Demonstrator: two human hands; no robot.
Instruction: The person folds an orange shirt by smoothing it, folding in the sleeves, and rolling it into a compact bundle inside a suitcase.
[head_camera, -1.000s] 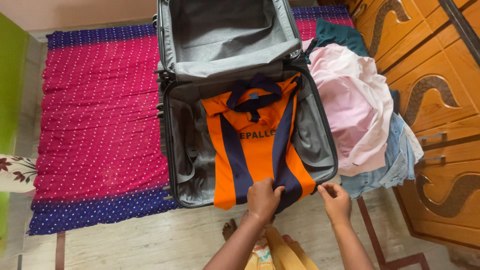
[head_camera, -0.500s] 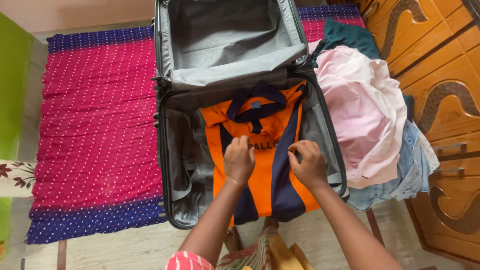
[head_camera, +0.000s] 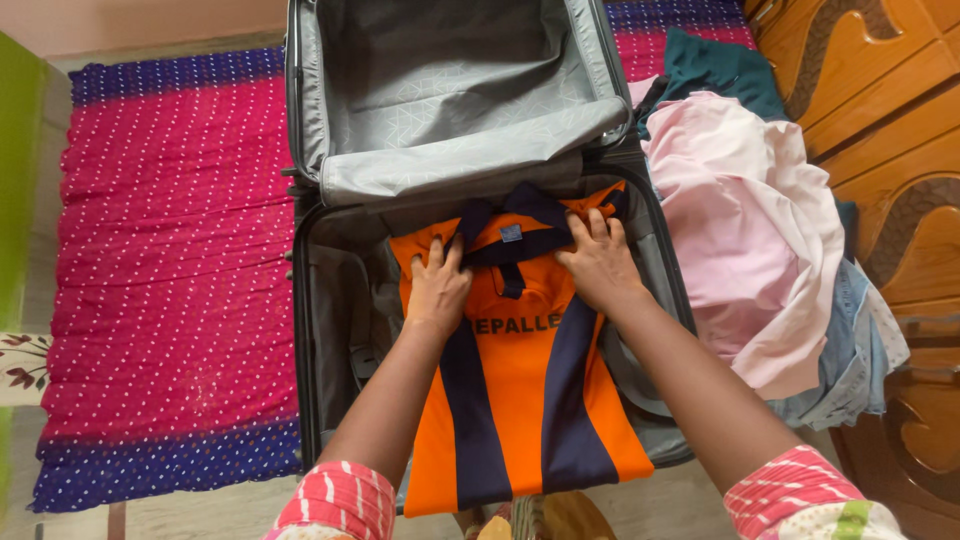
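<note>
An orange polo shirt (head_camera: 520, 390) with navy stripes and a navy collar lies folded in the lower half of an open grey suitcase (head_camera: 330, 300) on the bed. My left hand (head_camera: 437, 288) presses flat on the shirt's left shoulder, just beside the collar. My right hand (head_camera: 598, 262) presses flat on the right shoulder, fingers spread toward the collar. The shirt's lower end hangs over the suitcase's near rim. The suitcase lid (head_camera: 450, 90) stands open and holds nothing.
A pile of clothes lies right of the suitcase: a pink shirt (head_camera: 750, 230) on top, a teal garment (head_camera: 720, 65) behind, blue denim (head_camera: 850, 360) below. A magenta dotted bedsheet (head_camera: 170, 260) covers the bed. A carved wooden wardrobe (head_camera: 890, 110) stands at the right.
Both hands have moved from the shirt's lower hem, up over its middle, to its shoulders by the collar. The view has shifted closer over the suitcase.
</note>
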